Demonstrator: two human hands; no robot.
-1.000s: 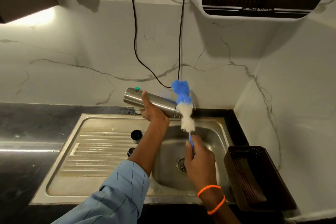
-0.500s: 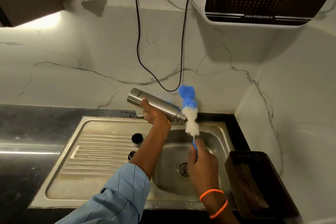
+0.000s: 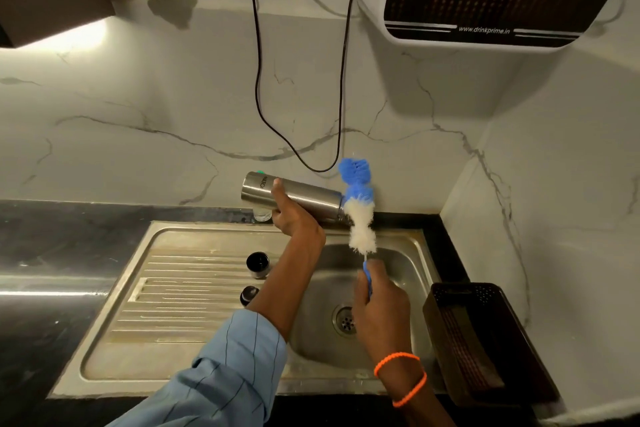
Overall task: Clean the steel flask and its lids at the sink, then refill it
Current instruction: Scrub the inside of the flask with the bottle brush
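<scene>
— Two containers sit by the steel sink (image 3: 242, 350): its own basin, right of the drainboard, and a dark perforated basket (image 3: 485, 340) just right of the sink. What's in them?

— Only the drain (image 3: 344, 320) shows in the basin. The basket's contents are too dark to tell, and its near end is cut off at the frame's lower edge.

— And the steel flask (image 3: 304, 197)?

— Held on its side above the sink's back edge, mouth toward the right. The left hand (image 3: 294, 218) grips its body, fingers curled round the far side and hidden, thumb across the top. A blue-and-white bottle brush (image 3: 358, 204) stands just beside the mouth, bristles touching the rim; whether any enter, I cannot tell. The right hand (image 3: 379, 302) is clamped on the blue handle above the basin.

— The lids?

— Two small dark lids (image 3: 258, 264) on the drainboard; the nearer one (image 3: 248, 295) is partly hidden by the left forearm.

— Any change?

— Compared with a second ago, the flask tilts slightly more mouth-down; the brush remains outside the mouth.
</scene>
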